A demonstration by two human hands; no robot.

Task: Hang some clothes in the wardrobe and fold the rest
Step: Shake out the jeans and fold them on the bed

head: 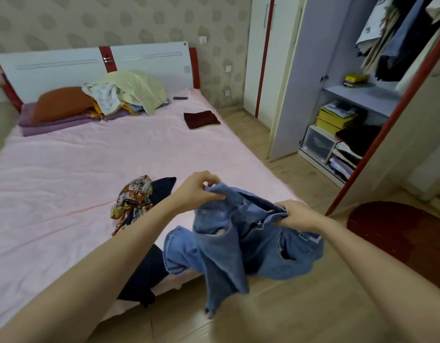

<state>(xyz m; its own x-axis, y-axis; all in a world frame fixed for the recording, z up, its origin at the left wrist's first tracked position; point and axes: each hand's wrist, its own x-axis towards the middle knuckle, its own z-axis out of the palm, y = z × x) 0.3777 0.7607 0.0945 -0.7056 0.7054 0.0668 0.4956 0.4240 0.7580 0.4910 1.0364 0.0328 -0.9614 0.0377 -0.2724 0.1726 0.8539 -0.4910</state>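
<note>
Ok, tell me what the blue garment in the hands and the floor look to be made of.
Blue garment: looks like denim, matte and faded, with stitched seams, a metal button and ripped holes. Both the left hand and right hand grip its waistband. Floor: pale wood-look planks with a slight sheen; real wood or laminate, cannot tell.

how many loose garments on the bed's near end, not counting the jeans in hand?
2: a floral garment crumpled left of the left hand, and a dark garment under it, draping over the bed's edge. More may be hidden beneath.
</note>
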